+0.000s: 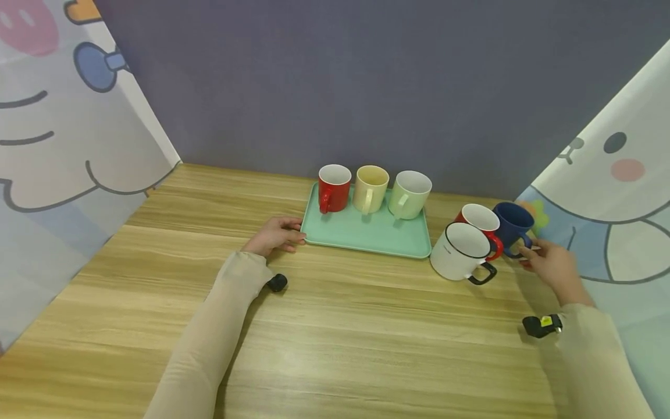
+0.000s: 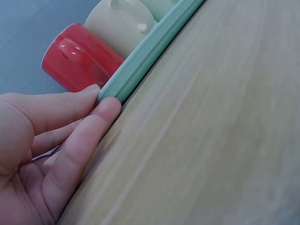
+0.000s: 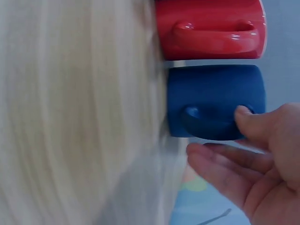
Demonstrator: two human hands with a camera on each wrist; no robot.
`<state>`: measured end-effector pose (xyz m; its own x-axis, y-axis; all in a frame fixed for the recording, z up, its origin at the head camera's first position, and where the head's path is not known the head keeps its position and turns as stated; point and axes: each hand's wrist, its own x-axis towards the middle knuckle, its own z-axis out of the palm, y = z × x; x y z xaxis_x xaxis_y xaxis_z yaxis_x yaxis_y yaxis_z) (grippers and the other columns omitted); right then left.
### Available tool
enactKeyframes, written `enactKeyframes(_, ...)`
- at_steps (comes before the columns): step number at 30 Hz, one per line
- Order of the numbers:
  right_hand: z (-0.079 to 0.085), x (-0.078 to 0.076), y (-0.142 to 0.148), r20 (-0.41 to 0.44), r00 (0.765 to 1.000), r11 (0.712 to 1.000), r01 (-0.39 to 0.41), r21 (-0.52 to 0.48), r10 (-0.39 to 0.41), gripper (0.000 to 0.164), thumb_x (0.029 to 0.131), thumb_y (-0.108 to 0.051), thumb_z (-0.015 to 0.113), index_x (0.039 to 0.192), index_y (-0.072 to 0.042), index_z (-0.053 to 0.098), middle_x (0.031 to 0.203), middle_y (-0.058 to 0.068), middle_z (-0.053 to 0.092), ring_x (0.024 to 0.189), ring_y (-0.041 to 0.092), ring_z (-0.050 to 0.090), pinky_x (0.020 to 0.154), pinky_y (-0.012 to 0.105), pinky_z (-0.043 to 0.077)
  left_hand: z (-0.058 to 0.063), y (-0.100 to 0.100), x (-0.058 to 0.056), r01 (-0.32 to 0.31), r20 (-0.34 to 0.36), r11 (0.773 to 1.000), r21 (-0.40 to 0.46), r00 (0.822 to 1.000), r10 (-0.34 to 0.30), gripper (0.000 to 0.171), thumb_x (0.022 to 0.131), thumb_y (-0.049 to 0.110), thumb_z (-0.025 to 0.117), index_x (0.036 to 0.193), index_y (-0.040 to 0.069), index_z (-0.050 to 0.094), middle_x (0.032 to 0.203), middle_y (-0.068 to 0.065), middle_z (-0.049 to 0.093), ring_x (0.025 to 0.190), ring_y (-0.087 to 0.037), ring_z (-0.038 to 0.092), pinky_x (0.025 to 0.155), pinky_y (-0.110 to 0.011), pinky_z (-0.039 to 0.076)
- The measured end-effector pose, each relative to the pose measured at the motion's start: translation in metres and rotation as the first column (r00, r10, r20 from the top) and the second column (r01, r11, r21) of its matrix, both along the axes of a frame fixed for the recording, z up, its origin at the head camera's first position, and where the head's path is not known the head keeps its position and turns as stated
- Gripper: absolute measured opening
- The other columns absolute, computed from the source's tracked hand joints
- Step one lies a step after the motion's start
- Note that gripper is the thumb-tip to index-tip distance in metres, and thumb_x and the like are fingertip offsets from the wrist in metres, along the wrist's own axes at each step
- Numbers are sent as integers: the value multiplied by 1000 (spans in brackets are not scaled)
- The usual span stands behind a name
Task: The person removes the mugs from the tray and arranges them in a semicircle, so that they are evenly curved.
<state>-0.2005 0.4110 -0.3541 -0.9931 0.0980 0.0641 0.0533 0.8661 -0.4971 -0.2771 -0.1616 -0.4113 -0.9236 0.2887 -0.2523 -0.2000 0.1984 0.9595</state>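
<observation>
Head view: blue mug (image 1: pixel 512 220), upright, right of frame; right hand (image 1: pixel 556 266) at its lower right, the nearer of the two. Left hand (image 1: pixel 276 234), near centre, at the tray (image 1: pixel 361 237).

Left wrist view: thumb and fingers pinch tray corner, left of centre.

Right wrist view: mug's axis runs crosswise; hand, lower right, pinches its handle (image 3: pixel 206 127), lower fingers loosely bent.

At twelve o'clock on my feed I see a mint-green tray (image 1: pixel 361 234) with a red mug (image 1: pixel 337 196), a pale yellow mug (image 1: pixel 371 187) and a pale green mug (image 1: pixel 413 201); at two o'clock, a black-rimmed white mug (image 1: pixel 452 256), another red mug (image 1: pixel 478 218) lined white, and a navy-blue mug (image 1: pixel 506 233). The counter (image 1: pixel 392 337) shows yellow-brown wood grain.
</observation>
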Motion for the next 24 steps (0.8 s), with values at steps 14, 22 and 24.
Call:
enactKeyframes(14, 40, 10, -29, -173, 976, 984, 153, 92, -135, 55, 100, -30, 57, 125, 18, 52, 108, 41, 60, 85, 51, 62, 62, 49, 53, 0, 0, 0, -10, -2, 1000, 4, 1000, 10, 60, 96, 1, 64, 149, -6, 38, 135, -20, 47, 84, -10, 67, 68, -24, 58)
enactKeyframes(22, 61, 10, -82, -386, 915, 989, 142, 33, -118, 40, 98, -25, 63, 116, 11, 63, 98, 33, 67, 79, 41, 64, 49, 9, 33, 1, -1, 2, -1, 8, 1000, -10, 1000, 1, 60, 95, 3, 66, 149, -4, 40, 132, -17, 49, 88, -12, 68, 70, -25, 58)
enactKeyframes(24, 64, 7, -96, -423, 902, 993, 112, 30, -89, 37, 97, -23, 64, 114, 10, 64, 96, 31, 68, 80, 41, 65, 53, 8, 32, 1, -1, 2, 2, 8, 1000, -9, 1000, -2, 60, 96, 4, 66, 149, -4, 39, 132, -16, 48, 88, -11, 68, 70, -25, 58)
